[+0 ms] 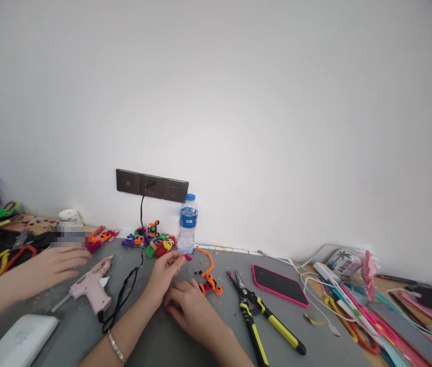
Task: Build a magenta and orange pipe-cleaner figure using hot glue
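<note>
My left hand [167, 272], with a bracelet at its wrist, is raised a little over the grey mat and pinches a small magenta fuzzy piece [188, 257] between thumb and fingertips. My right hand [193, 308] rests on the mat just below, its fingers curled; whatever they might hold is hidden. Right beside its knuckles lies an orange and dark pipe-cleaner figure [210, 286] with a long curved orange strand [208, 259]. Several small black bits lie around it. Behind my left hand sits a cluster of colourful pipe-cleaner figures [162, 245].
Pliers [256, 306] with yellow-black handles and a pink-edged phone [280, 284] lie on the right. A water bottle [187, 224] stands by the wall. At left are a pink glue gun [93, 290], its black cord, a white device [22, 339] and another person's hand [57, 265].
</note>
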Motion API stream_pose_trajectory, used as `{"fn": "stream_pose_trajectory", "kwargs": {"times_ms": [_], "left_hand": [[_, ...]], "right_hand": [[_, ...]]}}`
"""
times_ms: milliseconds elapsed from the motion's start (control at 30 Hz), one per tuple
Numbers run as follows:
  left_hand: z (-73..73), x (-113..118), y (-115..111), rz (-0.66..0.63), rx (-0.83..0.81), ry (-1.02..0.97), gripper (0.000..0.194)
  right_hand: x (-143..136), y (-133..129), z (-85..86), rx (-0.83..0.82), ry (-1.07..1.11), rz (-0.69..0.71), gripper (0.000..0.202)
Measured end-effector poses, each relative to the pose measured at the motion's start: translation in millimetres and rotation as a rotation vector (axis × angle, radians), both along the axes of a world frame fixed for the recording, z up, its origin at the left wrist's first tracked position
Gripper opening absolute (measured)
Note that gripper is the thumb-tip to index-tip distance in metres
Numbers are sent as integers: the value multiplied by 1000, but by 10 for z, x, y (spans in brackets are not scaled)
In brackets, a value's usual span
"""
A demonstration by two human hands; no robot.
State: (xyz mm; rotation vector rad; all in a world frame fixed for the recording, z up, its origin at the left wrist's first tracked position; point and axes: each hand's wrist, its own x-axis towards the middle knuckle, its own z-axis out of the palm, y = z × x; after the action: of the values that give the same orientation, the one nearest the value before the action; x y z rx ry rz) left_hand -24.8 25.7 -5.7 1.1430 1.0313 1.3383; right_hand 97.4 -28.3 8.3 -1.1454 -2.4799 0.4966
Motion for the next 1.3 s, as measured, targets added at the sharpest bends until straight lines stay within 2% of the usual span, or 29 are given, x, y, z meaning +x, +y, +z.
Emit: {"fn": "stream_pose_trajectory", "kwargs": {"times_ms": [233,433,533,700,800,967,1300], "left_hand": [[39,13,-18,1,6,21,33],[46,3,-28,0,14,45,31],[85,-3,-45,-5,5,62,33],[123,19,-79,-57,19,135,33],[110,51,-100,-116,58,188,30],[63,71,-116,-192,124,282,25],[34,35,-88,-272,209,397,25]], "right_hand": [[36,17,-41,11,-28,27,6],[153,14,74,49,93,-45,9],[292,41,139,-15,298,-121,10],[526,151,108,-191,887,-377,25],[570,193,52,-267,1036,-404,31],[543,196,0,-347,1026,-348,32],[555,225,-99,-255,819,-360,27]]}}
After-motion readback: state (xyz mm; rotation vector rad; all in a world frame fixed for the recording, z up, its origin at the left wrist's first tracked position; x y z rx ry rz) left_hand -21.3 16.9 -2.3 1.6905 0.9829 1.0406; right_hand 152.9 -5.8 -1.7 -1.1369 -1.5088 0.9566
